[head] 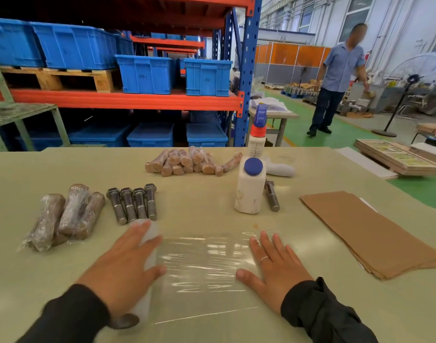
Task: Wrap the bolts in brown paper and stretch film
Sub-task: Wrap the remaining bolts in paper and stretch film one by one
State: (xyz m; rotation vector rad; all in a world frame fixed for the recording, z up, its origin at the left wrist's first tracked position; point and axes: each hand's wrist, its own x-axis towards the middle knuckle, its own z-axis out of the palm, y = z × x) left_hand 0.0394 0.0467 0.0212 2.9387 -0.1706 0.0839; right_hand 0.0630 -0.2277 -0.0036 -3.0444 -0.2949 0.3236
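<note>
A sheet of clear stretch film lies flat on the table between my hands. My left hand rests over the film roll, fingers curved round it. My right hand lies flat with straight fingers on the film's right edge. Several bare steel bolts lie side by side beyond my left hand. One more bolt lies beside the white bottle. A stack of brown paper sheets sits at the right. Film-wrapped bundles lie at the left.
A pile of paper-wrapped bolts lies at the table's far side. A white bottle with a blue cap and a spray bottle stand right of centre. Blue crates fill the rack behind. A person stands far right.
</note>
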